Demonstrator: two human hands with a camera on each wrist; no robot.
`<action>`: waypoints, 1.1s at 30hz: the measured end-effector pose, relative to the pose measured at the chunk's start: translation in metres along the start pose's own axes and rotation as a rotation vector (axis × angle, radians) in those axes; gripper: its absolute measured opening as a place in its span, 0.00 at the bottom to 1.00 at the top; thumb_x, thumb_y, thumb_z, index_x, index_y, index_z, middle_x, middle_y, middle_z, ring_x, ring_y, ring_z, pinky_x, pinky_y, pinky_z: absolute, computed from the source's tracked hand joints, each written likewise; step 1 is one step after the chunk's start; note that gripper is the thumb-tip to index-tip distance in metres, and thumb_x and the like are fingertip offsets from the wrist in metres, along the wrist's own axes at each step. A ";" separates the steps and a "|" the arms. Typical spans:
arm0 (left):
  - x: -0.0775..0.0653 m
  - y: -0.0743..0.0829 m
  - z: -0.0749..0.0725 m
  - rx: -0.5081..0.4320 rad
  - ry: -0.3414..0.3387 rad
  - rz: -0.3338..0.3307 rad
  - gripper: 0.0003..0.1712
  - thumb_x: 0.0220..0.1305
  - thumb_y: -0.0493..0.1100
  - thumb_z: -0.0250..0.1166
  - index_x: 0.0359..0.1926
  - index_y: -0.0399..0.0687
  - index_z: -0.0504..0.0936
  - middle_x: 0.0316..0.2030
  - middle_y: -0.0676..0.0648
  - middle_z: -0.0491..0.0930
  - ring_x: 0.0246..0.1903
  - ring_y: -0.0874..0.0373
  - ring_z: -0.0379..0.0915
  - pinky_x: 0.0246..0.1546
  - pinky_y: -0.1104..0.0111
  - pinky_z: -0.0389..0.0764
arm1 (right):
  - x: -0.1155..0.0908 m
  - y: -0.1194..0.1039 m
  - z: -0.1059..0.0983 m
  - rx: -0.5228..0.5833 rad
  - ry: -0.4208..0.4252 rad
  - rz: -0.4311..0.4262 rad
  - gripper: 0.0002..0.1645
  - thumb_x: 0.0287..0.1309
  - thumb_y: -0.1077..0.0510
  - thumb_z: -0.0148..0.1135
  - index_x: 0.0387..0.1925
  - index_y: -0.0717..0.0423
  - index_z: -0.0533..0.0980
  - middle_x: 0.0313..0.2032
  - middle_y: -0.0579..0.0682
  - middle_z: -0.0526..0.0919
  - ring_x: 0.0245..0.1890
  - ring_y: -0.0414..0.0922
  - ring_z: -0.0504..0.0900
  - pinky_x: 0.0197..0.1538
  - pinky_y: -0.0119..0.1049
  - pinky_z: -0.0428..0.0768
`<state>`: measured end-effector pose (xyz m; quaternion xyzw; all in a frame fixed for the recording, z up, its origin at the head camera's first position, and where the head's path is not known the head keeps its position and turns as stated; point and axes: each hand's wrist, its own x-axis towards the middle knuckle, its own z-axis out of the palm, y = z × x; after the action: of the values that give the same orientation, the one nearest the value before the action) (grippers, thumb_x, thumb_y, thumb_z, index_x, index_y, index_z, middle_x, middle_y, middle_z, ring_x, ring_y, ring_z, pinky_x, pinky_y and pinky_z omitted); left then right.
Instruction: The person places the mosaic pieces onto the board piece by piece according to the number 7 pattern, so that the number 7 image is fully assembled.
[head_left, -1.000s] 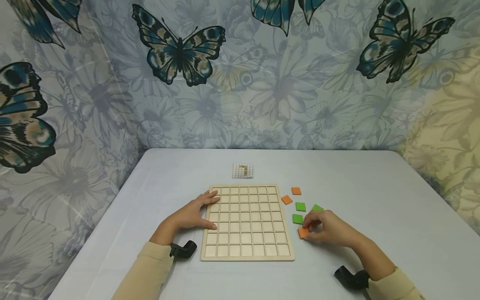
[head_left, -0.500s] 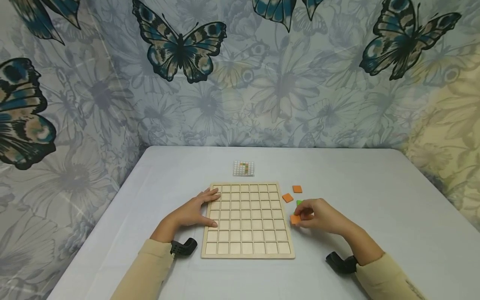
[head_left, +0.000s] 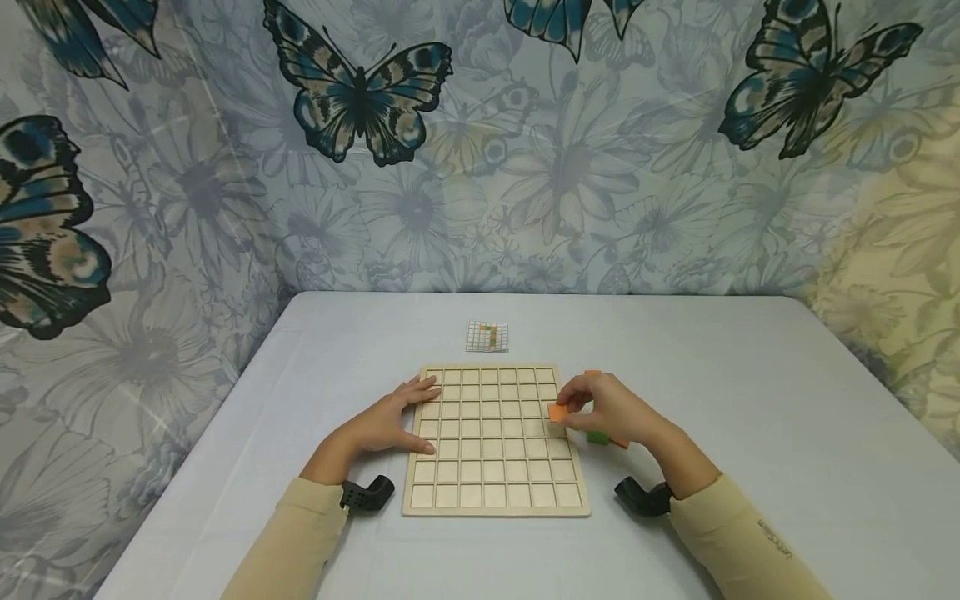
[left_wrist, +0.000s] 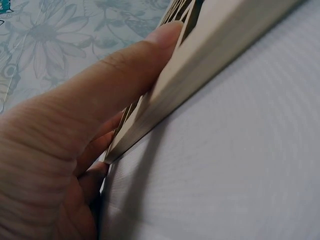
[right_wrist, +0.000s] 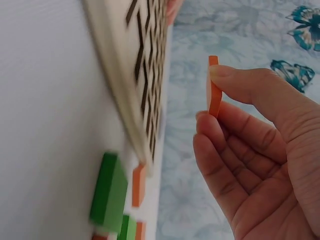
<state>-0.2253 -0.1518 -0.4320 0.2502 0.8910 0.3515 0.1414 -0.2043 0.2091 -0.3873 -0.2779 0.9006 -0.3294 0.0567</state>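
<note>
A pale wooden grid board lies flat on the white table, and no tile shows in its squares. Spread over its left edge, my left hand rests with fingers and thumb extended; the left wrist view has the thumb lying across the frame. My right hand pinches a square orange tile over the board's right border. Seen edge-on in the right wrist view, that orange tile is between thumb and fingertips, raised above the board.
Beneath and behind my right hand lie loose tiles, partly hidden: a green tile, an orange tile and another orange tile. A small printed grid card sits beyond the board. Patterned cloth hangs behind the table.
My right hand has lifted the orange tile from among the loose tiles and carried it left and away from me to the board's right side. My left hand stays in place.
</note>
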 end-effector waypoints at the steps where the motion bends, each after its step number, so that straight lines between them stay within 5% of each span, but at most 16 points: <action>1: 0.000 0.000 0.000 -0.002 -0.001 0.001 0.53 0.39 0.56 0.77 0.68 0.52 0.63 0.73 0.51 0.49 0.73 0.45 0.33 0.68 0.41 0.44 | 0.003 -0.002 0.001 0.005 -0.001 -0.004 0.10 0.48 0.62 0.69 0.35 0.58 0.79 0.33 0.47 0.82 0.33 0.38 0.78 0.40 0.38 0.81; 13: 0.000 0.000 -0.001 0.005 -0.001 0.002 0.54 0.39 0.56 0.77 0.68 0.51 0.63 0.73 0.51 0.49 0.73 0.46 0.33 0.68 0.42 0.45 | 0.041 -0.018 0.013 0.067 0.000 -0.060 0.11 0.50 0.60 0.68 0.36 0.60 0.80 0.35 0.52 0.83 0.34 0.41 0.79 0.38 0.32 0.79; 33: 0.000 0.001 0.000 -0.003 -0.007 -0.001 0.53 0.40 0.56 0.76 0.68 0.51 0.63 0.73 0.52 0.48 0.73 0.47 0.33 0.68 0.42 0.45 | 0.103 -0.039 0.050 0.080 0.015 -0.024 0.13 0.50 0.59 0.68 0.39 0.60 0.80 0.38 0.53 0.82 0.36 0.43 0.79 0.42 0.33 0.80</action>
<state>-0.2248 -0.1514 -0.4307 0.2508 0.8900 0.3520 0.1450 -0.2590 0.1011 -0.3937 -0.2840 0.8835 -0.3680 0.0571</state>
